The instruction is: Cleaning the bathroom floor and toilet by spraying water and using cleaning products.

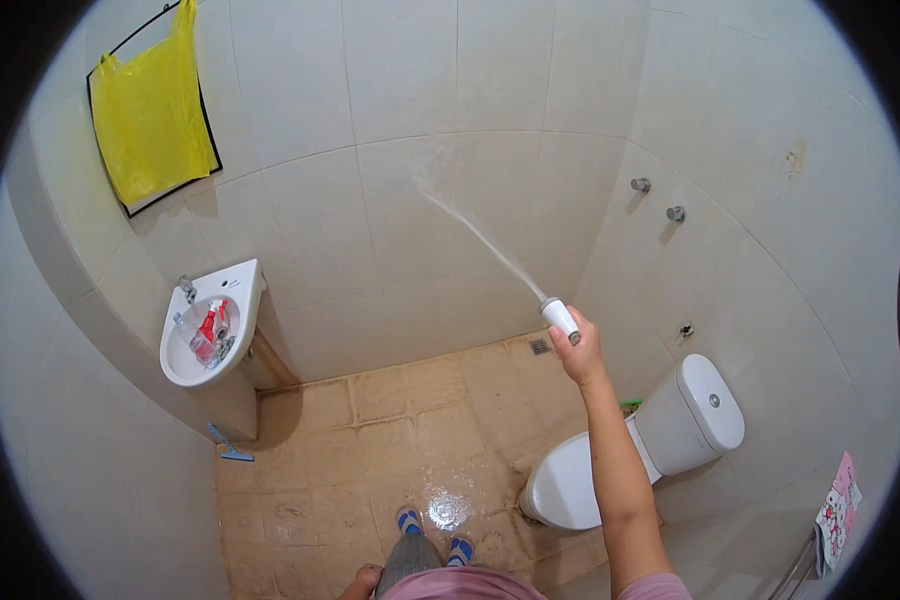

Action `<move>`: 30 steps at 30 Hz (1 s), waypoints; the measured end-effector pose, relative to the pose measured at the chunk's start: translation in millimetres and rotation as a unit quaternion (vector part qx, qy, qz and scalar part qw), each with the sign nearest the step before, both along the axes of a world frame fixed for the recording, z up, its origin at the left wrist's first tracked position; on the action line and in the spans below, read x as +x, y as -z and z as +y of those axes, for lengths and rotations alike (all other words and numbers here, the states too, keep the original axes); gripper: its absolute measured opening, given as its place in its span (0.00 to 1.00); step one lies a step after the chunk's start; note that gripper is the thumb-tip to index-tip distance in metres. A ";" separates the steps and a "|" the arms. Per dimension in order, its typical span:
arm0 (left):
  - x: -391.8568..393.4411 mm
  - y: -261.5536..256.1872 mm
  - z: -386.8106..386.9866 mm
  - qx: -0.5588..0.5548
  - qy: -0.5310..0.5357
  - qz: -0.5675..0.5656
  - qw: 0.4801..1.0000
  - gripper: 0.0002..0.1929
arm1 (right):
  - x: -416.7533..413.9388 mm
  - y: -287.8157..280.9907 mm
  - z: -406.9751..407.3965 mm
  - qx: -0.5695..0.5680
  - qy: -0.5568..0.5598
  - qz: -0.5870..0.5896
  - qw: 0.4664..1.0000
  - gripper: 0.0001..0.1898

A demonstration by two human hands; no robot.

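My right hand is closed around a white hand sprayer, held out in front of me at arm's length. A thin jet of water leaves its head and runs up and left to the tiled wall, where a faint splash spreads. No hose shows. At the bottom edge my left hand hangs beside my grey trouser leg; its fingers are too small and partly hidden to read. Below my right forearm stands a white toilet with its lid down.
A corner washbasin at left holds a red-and-white spray bottle and other bottles. A blue squeegee lies beneath it. A yellow plastic bag hangs on the wall. The brown floor looks wet, with a drain near the corner.
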State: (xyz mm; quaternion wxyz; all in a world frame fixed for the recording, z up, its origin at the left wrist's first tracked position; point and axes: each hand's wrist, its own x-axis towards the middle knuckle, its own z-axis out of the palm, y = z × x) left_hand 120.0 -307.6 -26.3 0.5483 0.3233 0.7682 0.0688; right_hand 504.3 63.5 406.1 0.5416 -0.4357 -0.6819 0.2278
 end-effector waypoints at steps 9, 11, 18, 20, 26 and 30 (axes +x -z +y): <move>-8.8 26.5 -18.5 -0.064 -0.040 0.036 0.997 0.16 | -18.5 4.7 5.8 -0.016 0.079 0.025 0.996 0.17; -7.7 19.0 -21.2 -0.073 0.006 0.008 0.997 0.16 | -22.9 4.8 8.1 -0.116 0.024 -0.074 0.990 0.18; -4.7 -6.8 -26.9 -0.068 -0.068 -0.015 0.995 0.14 | -47.3 19.0 3.5 -0.152 0.057 -0.149 0.975 0.22; -5.6 -6.3 -30.1 -0.074 -0.124 -0.056 0.988 0.13 | -52.3 27.1 1.8 -0.150 0.076 -0.133 0.977 0.22; -9.5 16.3 -40.1 -0.043 -0.120 -0.039 0.991 0.15 | -51.0 67.8 1.4 -0.225 0.065 -0.177 0.956 0.24; -14.0 33.0 -48.7 -0.016 -0.144 -0.038 0.989 0.14 | -38.2 99.5 -5.2 -0.233 0.153 -0.158 0.947 0.25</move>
